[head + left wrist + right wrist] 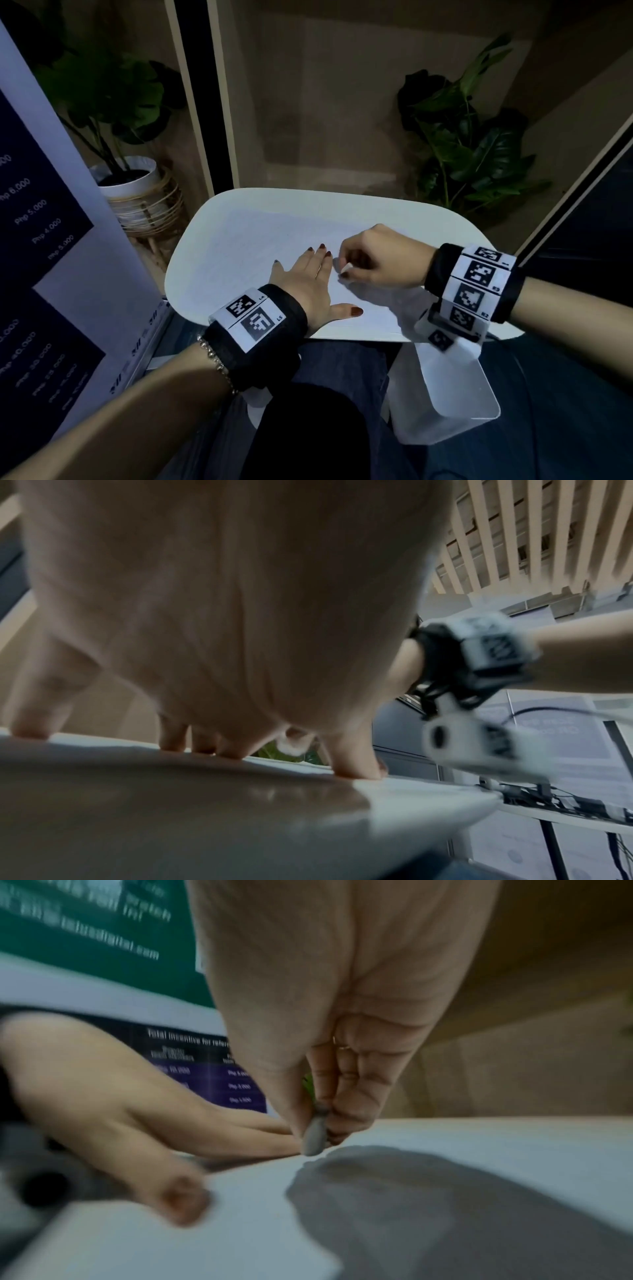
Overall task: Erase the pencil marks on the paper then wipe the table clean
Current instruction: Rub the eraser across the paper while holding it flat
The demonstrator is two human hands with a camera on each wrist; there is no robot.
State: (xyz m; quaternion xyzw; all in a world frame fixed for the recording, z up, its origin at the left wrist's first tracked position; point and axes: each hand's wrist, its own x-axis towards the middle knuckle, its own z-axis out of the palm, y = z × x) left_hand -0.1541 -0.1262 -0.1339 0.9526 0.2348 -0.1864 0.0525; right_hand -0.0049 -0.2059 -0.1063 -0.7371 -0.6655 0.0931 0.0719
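Left wrist view. My left hand (219,610) filled the frame, its straight fingertips (173,739) pressed on the pale table (205,818). At right I saw my right hand (399,669), its wristband (479,653) blurred, above the table edge. A slatted ceiling (534,534) lay beyond.

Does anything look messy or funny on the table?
Nothing stands out. The paper lies flat on the table, the left hand presses it down, and the right hand pinches the eraser against it.
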